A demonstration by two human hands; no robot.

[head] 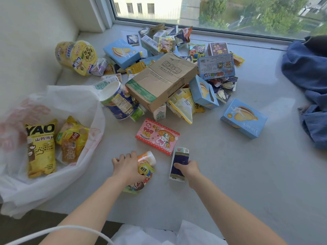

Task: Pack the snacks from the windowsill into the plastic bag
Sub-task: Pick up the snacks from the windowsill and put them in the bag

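My left hand (128,167) grips a bunch of small colourful snack packets (145,171) on the windowsill near the front edge. My right hand (188,167) holds a dark blue and white carton (178,161) lying flat beside them. A white plastic bag (74,103) lies open at the left, with a yellow chip packet (41,147) and a yellow-orange snack packet (72,140) inside. Just beyond my hands lies a pink biscuit box (157,136). Farther back is a heap of snacks around a brown cardboard box (161,80).
The heap includes light blue biscuit boxes (244,118), a blue tub (117,101), yellow noodle cups (77,56) at the back left and several small packets. Blue clothing (307,82) lies at the right. The window (212,13) runs along the back.
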